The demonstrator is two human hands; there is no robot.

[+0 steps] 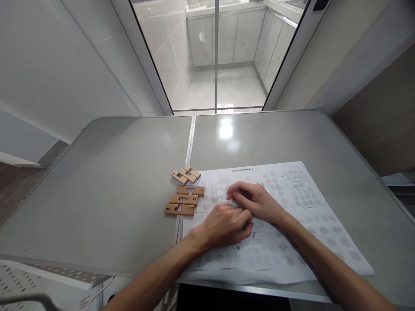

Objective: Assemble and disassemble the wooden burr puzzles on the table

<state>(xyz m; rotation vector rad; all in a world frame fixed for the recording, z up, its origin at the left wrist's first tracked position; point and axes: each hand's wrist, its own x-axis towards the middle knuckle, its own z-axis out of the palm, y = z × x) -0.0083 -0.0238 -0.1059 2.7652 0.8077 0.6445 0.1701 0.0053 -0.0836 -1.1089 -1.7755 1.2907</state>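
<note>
A large white printed sheet (285, 242) covered with small diagrams lies on the grey table. My left hand (227, 224) rests on it, fingers curled into a loose fist; its palm is hidden. Just beyond, my right hand (254, 198) is closed, with thumb and index finger bent toward each other and nothing visible between them. The two hands touch. Left of them, three flat slotted wooden pieces lie in a row: one marked 1 (197, 190), one marked 2 (175, 198) and a third (186, 210). Behind these sits a cluster of smaller interlocked wooden pieces (186, 174).
A metal seam (191, 138) runs across the grey table (129, 172). Beyond its far edge stands a framed glass door (216, 56). A white perforated surface (29, 280) is at the lower left, with a thin cable (100, 291) beside it.
</note>
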